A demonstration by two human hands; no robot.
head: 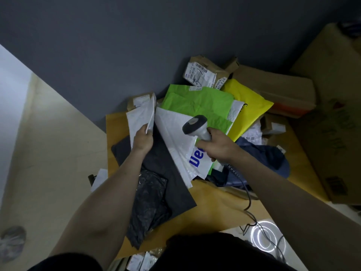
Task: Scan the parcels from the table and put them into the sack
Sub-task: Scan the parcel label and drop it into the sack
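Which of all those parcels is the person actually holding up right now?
The small white mailer, gripped by the left hand at the pile's left edge. The green and yellow mailers lie untouched; the right hand holds the scanner.

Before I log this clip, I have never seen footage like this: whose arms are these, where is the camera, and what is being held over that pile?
There is no machine here. The single picture comes from a camera worn on a person's head, looking down at their two bare arms. The left hand pinches a white plastic mailer envelope by its lower edge, lifted from the pile. The right hand grips a grey handheld barcode scanner, its cable trailing down towards the floor. On the yellow-brown table lie more parcels: a lime-green plastic mailer, a yellow plastic mailer, a flat dark grey mailer, and a taped brown cardboard parcel. No sack is visible.
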